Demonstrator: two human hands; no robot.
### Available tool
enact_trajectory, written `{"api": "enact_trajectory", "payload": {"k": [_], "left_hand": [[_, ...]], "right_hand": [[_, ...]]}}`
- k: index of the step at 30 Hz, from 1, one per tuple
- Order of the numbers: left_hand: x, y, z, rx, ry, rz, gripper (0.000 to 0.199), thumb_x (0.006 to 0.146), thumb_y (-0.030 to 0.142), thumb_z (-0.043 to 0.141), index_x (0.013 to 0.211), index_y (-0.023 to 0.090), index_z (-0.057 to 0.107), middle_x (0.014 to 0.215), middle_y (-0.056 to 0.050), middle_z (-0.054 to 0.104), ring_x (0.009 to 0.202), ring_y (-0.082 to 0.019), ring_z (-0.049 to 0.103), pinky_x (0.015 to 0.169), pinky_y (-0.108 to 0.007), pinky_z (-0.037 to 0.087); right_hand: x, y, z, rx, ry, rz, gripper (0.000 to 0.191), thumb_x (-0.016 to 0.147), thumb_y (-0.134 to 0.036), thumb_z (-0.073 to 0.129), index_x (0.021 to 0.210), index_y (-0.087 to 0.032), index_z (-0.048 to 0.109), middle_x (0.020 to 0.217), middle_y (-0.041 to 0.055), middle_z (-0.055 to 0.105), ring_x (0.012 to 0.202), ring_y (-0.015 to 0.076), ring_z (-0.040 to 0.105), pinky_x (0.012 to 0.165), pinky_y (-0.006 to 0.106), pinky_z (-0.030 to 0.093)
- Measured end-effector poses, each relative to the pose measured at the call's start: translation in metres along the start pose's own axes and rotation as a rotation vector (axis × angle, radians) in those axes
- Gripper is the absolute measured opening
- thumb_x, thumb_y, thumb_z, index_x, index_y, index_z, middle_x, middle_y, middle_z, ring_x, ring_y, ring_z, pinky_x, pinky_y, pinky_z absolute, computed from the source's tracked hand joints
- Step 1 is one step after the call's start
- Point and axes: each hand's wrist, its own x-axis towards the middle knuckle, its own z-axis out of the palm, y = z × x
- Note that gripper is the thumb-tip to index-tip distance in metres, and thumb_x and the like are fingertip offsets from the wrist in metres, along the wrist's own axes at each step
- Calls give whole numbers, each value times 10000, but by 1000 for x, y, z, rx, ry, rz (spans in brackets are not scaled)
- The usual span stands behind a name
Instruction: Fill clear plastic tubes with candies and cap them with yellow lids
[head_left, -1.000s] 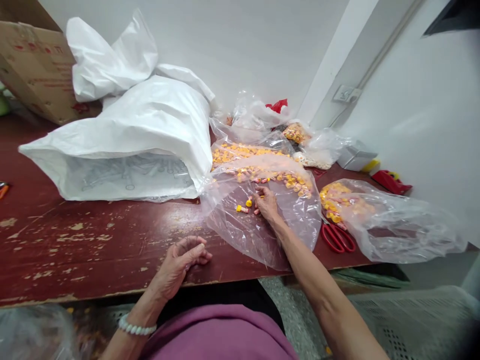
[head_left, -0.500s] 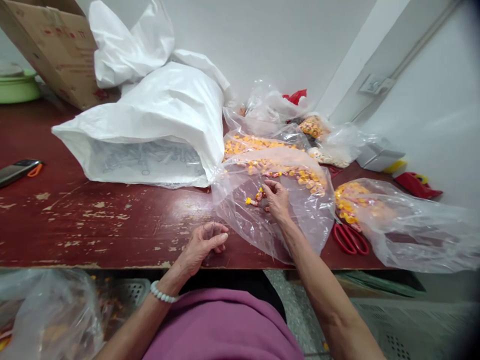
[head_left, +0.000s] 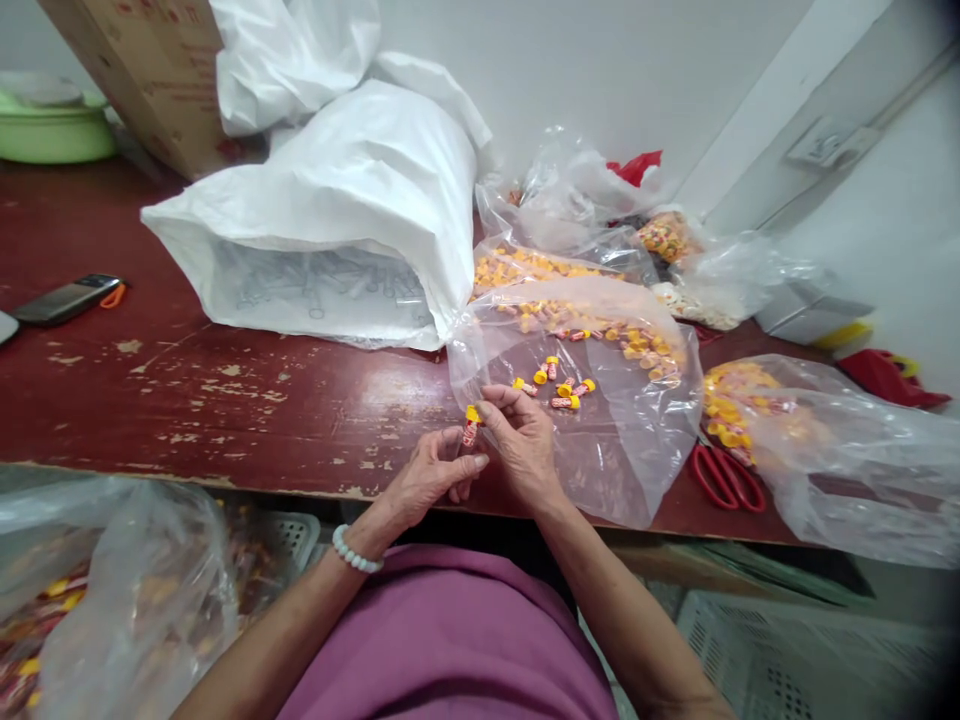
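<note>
A small tube (head_left: 469, 433) with a yellow cap and a red-and-white patterned body stands upright between my hands. My right hand (head_left: 521, 440) pinches it at the cap, from the right. The fingers and thumb of my left hand (head_left: 433, 475) are closed around its lower end, just off the table's front edge; whether a clear sleeve surrounds the body is hard to see. Several loose yellow-capped pieces (head_left: 565, 402) lie on the clear plastic bag (head_left: 600, 460) right of my hands. More yellow caps (head_left: 544, 268) fill the back of that bag.
A white sack (head_left: 375, 170) holding clear tubes gapes toward me at the left. Red-handled scissors (head_left: 726, 478) lie between the middle bag and another clear bag (head_left: 877, 500). A phone-like device (head_left: 71, 298) rests at far left. Below the table edge sits a filled plastic bag (head_left: 142, 600).
My right hand has come left from the loose pieces, bringing a yellow-capped tube to my left hand. The view has shifted, so the table items appear displaced.
</note>
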Motion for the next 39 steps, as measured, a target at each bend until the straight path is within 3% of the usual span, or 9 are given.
{"api": "enact_trajectory", "payload": {"k": [5, 8, 11, 17, 21, 25, 29, 34, 39], "left_hand": [[-3, 5, -4, -26, 55, 6, 274, 729, 374, 682, 725, 163, 509, 483, 73, 443, 396, -49, 363, 400, -183, 261], [-3, 9, -5, 42, 92, -10, 247, 731, 354, 673, 862, 155, 606, 530, 72, 447, 403, -45, 339, 395, -184, 245], [-4, 8, 1, 148, 72, 12, 210, 727, 309, 675, 847, 140, 642, 652, 25, 545, 525, -70, 439, 483, -193, 331], [-5, -2, 18, 228, 53, 65, 186, 736, 300, 663, 777, 119, 643, 734, -25, 614, 667, -137, 516, 575, -222, 386], [-3, 1, 8, 88, 120, -2, 213, 692, 300, 701, 793, 133, 615, 597, 29, 526, 498, -66, 427, 456, -182, 323], [0, 2, -4, -71, 230, -78, 275, 680, 340, 703, 837, 164, 562, 508, 96, 399, 349, -21, 280, 341, -162, 197], [3, -2, -2, -41, 193, -75, 249, 691, 319, 682, 845, 165, 561, 507, 100, 402, 356, -26, 287, 349, -159, 207], [9, -4, 4, 238, 171, 70, 136, 685, 213, 647, 788, 131, 614, 727, 9, 596, 654, -94, 528, 609, -195, 411], [7, -4, 3, 461, 57, 109, 149, 786, 261, 550, 815, 131, 617, 727, 11, 583, 666, -116, 503, 610, -215, 388]], "right_hand": [[-5, -6, -16, -244, -207, -86, 169, 791, -317, 640, 929, -219, 635, 783, -8, 639, 723, 127, 599, 698, 273, 495], [7, -10, -24, -243, -97, -184, 156, 827, -326, 599, 942, -223, 625, 866, 4, 615, 786, 132, 593, 751, 288, 486], [17, -13, -17, -225, 6, -266, 185, 876, -341, 527, 999, -224, 600, 896, 11, 597, 797, 128, 583, 777, 298, 479], [18, -11, 5, -520, -173, -473, 254, 876, -296, 545, 1121, -235, 572, 974, 25, 584, 820, 125, 549, 820, 287, 452], [35, -3, -39, -749, -58, -524, 211, 916, -215, 441, 1036, -215, 615, 1013, 53, 585, 962, 160, 540, 870, 306, 428], [55, 15, -111, -1233, 9, -325, 203, 848, -161, 492, 968, -188, 654, 978, 99, 593, 977, 230, 515, 901, 386, 385], [56, 28, -142, -1269, -31, -264, 161, 844, -194, 510, 875, -170, 667, 910, 111, 608, 908, 241, 537, 874, 405, 397], [28, -6, -97, -988, -116, -333, 201, 915, -275, 475, 1044, -191, 604, 1006, 66, 634, 922, 170, 579, 835, 312, 457], [0, -41, -45, -721, -570, -473, 117, 892, -242, 547, 946, -202, 643, 891, 29, 627, 843, 130, 581, 769, 257, 467]]}}
